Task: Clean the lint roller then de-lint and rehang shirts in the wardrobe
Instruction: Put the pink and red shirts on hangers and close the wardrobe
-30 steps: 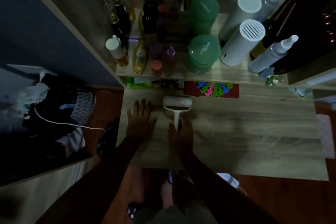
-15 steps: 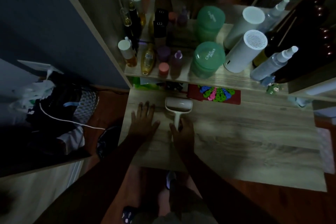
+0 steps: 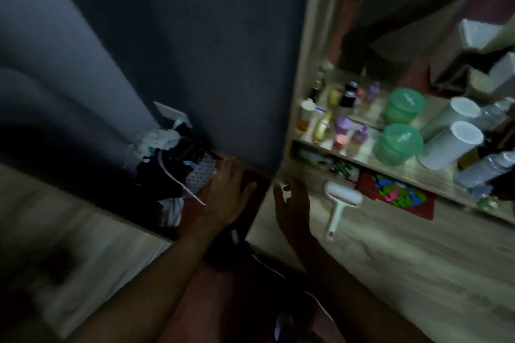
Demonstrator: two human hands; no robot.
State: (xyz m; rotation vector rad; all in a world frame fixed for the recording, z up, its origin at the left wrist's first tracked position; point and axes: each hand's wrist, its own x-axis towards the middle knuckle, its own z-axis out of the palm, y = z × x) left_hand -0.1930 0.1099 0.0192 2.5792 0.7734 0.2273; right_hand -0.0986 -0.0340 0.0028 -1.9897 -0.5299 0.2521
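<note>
The white lint roller lies by itself on the wooden desk top, handle pointing toward me. My right hand hovers open to the left of it, near the desk's left edge, not touching it. My left hand is open too, fingers spread, out past the desk's edge over the dark gap beside a pile of clothes and a white cable. No shirt on a hanger is in sight. The picture is dim and blurred.
A shelf above the desk holds small bottles, two green jars, white cylinders and spray bottles. A red case with colourful clips lies under it. A dark blue wall stands left; a pale board lies low left.
My right hand has let go of the lint roller's handle and moved left. My left hand has lifted off the desk and swung left toward the clothes pile. My view has turned left.
</note>
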